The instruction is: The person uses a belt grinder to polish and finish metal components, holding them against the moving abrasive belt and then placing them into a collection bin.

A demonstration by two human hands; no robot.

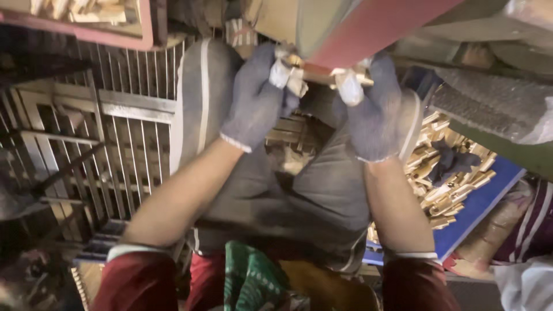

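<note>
Under the red-edged machine part [374,26] at the top of the view, your two hands meet, both in grey knit gloves with white wrapping on the fingertips. Your left hand [253,101] curls its fingers [281,74] shut around one end of a small brass-coloured piece [314,76], and your right hand [374,109] pinches the other end, its wrapped fingers [349,86] closed on the metal beside the red edge. That brass piece sits between the two hands, just below the machine part and touching both gloves; blur hides its exact shape. Both forearms are bare, running down to dark red sleeves at the bottom of the view. Beneath the hands your knees show in grey trousers [322,196], and a green patterned cloth [250,279] lies near the bottom edge between the sleeves. To your right, a blue tray [489,201] holds a heap of brass-coloured parts [443,178], with a dark glove or rag [452,164] lying on top of them. To your left, a metal grating [138,144] covers the floor. At the upper left corner, a pink-rimmed tray [144,34] carries more pale metal pieces, well apart from your hands.
</note>
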